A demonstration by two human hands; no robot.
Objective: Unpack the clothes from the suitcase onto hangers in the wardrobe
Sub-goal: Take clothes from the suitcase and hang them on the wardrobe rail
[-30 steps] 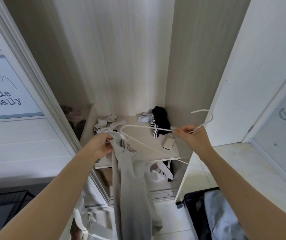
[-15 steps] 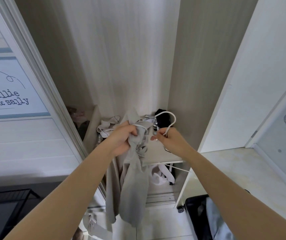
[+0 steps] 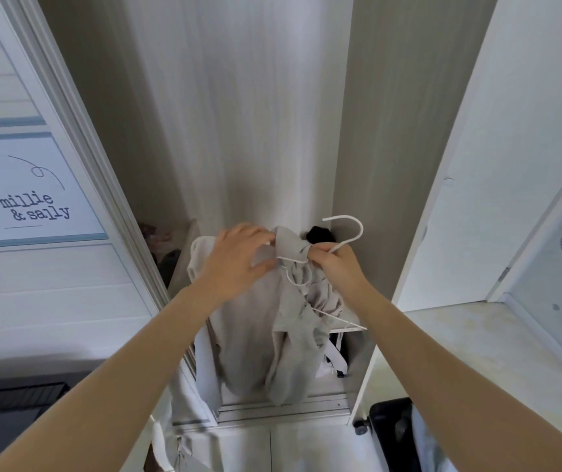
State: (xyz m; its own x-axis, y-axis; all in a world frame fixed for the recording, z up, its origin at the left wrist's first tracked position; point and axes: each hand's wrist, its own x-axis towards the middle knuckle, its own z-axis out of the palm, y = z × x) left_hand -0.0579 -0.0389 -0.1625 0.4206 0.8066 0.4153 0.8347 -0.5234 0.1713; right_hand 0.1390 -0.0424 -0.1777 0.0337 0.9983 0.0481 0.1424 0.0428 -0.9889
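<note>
a grey garment (image 3: 266, 338) is shown bunched over a white wire hanger (image 3: 344, 217) in front of the open wardrobe (image 3: 238, 114), held up between two bare hands. the neck of the hanger, together with a twist of the cloth, is clenched in the right hand (image 3: 339, 267). the hook rises from that fist up and to the right, its opening turned left. the left hand (image 3: 238, 260) is laid on the garment's upper left part, fingers spread and nearly straight, touching the cloth rather than closed round it. the bulk of the garment hangs straight down below both hands, its long axis upright, and one thin arm of the hanger is seen poking out of the folds low on the right. the cloth yet to be spread lies left of the grip, so the left hand is judged the nearer for drawing it along the hanger. no rail is in view. the suitcase (image 3: 388, 434) lies open on the floor at near right.
</note>
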